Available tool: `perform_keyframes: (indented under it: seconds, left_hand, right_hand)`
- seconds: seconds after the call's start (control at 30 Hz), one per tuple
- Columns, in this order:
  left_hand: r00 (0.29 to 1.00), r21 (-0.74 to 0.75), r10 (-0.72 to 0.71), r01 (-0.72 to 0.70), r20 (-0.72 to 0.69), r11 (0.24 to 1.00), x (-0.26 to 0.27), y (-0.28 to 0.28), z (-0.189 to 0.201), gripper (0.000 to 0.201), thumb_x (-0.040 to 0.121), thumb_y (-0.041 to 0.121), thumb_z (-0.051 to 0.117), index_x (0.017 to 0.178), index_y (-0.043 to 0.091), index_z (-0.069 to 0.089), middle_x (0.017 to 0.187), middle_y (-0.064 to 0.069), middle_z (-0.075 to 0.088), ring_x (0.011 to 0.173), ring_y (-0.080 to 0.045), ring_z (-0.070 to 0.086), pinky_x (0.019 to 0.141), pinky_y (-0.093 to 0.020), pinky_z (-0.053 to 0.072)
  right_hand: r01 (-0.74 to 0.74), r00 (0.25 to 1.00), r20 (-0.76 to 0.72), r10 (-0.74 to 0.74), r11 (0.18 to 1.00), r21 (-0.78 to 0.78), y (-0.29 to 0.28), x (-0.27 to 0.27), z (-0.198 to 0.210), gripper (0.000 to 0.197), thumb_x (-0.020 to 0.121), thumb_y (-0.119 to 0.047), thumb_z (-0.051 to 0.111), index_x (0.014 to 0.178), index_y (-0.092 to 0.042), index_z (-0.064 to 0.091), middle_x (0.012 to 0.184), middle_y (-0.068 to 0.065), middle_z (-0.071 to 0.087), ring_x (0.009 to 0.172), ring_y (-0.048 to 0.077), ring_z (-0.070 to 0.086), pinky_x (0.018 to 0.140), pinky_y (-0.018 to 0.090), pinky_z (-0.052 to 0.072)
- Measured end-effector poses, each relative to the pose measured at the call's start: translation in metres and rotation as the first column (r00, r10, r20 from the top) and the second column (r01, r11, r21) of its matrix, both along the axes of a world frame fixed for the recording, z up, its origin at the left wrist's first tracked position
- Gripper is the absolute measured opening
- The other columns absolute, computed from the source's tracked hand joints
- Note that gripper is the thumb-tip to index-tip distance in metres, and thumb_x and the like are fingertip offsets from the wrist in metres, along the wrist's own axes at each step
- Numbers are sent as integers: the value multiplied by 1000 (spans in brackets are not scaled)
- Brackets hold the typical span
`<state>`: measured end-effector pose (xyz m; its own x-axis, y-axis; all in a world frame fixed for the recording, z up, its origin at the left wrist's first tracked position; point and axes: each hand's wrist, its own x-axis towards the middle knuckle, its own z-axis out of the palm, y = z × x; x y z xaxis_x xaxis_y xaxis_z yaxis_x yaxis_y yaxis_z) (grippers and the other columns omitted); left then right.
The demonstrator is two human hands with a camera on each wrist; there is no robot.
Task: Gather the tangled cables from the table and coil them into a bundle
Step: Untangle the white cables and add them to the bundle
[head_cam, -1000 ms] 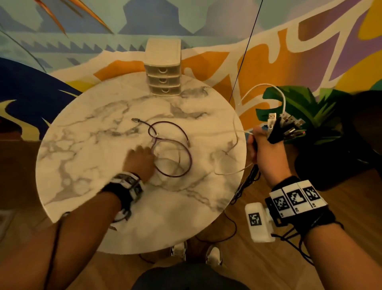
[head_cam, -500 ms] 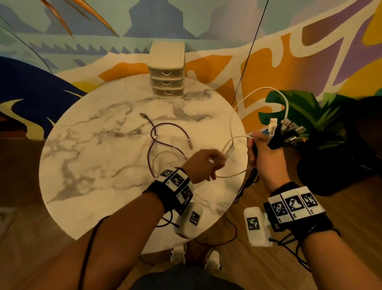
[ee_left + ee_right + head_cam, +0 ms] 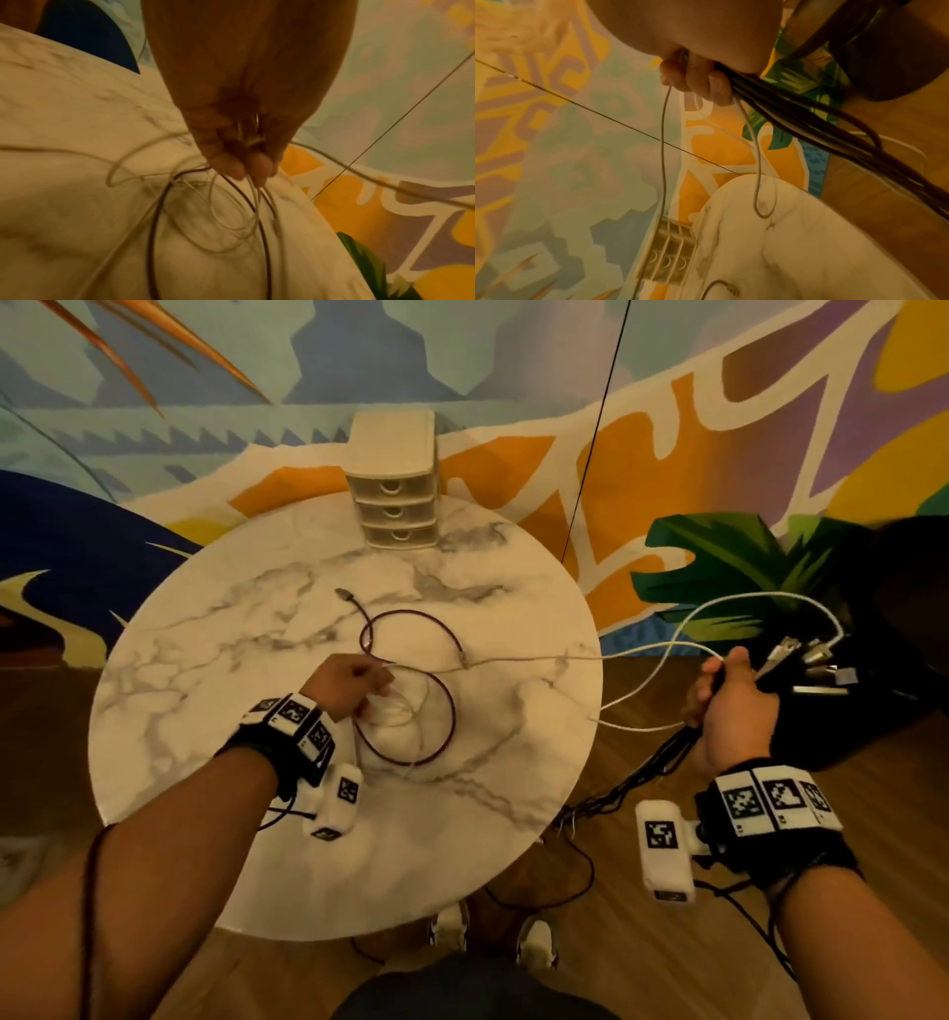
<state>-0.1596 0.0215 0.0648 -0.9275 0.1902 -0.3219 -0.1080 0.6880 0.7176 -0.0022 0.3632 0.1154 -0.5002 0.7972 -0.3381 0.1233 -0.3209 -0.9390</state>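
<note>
My left hand [image 3: 354,683] hovers over the middle of the round marble table [image 3: 205,711] and pinches thin white cable loops [image 3: 231,219] between its fingertips [image 3: 237,169]. A dark purple cable [image 3: 447,706] lies looped on the table beside and under that hand, its plug end [image 3: 343,594] pointing to the far side. My right hand [image 3: 729,706] is off the table's right edge, gripping a bundle of dark cables [image 3: 821,130] and white cables [image 3: 667,652], with several USB plugs [image 3: 811,662] sticking out past the fist. A white strand stretches taut between the hands.
A small beige three-drawer box [image 3: 395,505] stands at the table's far edge. A thin black cord [image 3: 590,454] hangs before the painted wall. Dark cables [image 3: 616,793] trail to the wooden floor beside the table. A dark round object [image 3: 898,634] sits right of my right hand.
My left hand moved from the right part of the table back toward the middle, still pinching the white cable. My right hand drew rightward, and the white strand between them is now stretched.
</note>
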Motion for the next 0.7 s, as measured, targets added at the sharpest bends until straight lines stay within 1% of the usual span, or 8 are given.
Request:
perform_keyframes:
  seconds: [0.07,0.13,0.27,0.4,0.47,0.57,0.63,0.7]
  left_hand:
    - [999,19,29,-30,33,999,2,-3,6,25,94,21,55,87,3,69,86,-21,69,42,-13,52,47,-24,47]
    - [989,44,110,-106,-96,993,-6,0,25,28,94,22,54,87,0,70,80,-24,67,39,-10,49,46,-23,43]
    - [942,179,191,-145,-276,973,-9,27,85,33,94,27,53,75,6,69,60,-11,63,34,-6,44,36,-16,35]
    - [888,293,344,-256,-305,921,-7,45,114,47,95,37,45,66,5,62,55,-12,61,35,-16,50,36,-15,34]
    - [859,204,406,-356,-313,912,-16,35,118,52,95,45,39,65,10,62,63,-14,66,50,-26,60,49,-24,47]
    - [913,-139,228,-288,-340,947,-14,28,118,55,95,48,36,71,9,67,74,-12,68,76,-31,64,73,-34,49]
    - [948,-247,8,-91,-317,965,2,47,116,52,96,44,40,70,8,67,71,-11,65,76,-30,62,68,-31,43]
    - [936,-318,-188,89,-296,944,29,71,113,46,97,41,39,69,12,62,72,-8,64,76,-30,61,67,-32,43]
  right_hand:
    - [-8,1000,17,9,999,-32,5,1,-4,47,99,-43,37,64,-19,56,37,-7,37,33,7,29,41,23,20]
    - [-61,996,58,63,998,-26,4,2,-8,52,99,-48,34,69,-17,64,38,-8,37,34,7,29,41,22,21]
    - [-53,977,204,60,998,-37,-5,5,-14,61,96,-55,35,66,-11,64,35,-9,40,36,9,32,41,23,24]
    - [-45,961,269,62,997,-67,-5,11,-16,64,95,-57,35,54,-11,54,47,1,40,44,14,34,46,26,26]
    - [-38,960,275,59,996,-83,-2,15,-13,62,95,-55,35,54,-11,52,51,2,38,45,15,34,47,26,26]
    - [-27,974,223,48,995,-96,-3,19,-7,51,96,-45,42,55,-15,46,50,-1,37,41,12,33,47,25,24]
    - [-115,981,150,127,990,-86,-13,17,1,43,96,-38,47,58,-18,45,42,-6,42,35,6,33,45,24,24]
    - [-332,938,84,336,941,-62,-35,12,11,41,98,-37,45,63,-17,51,37,-8,44,32,4,33,42,22,25]
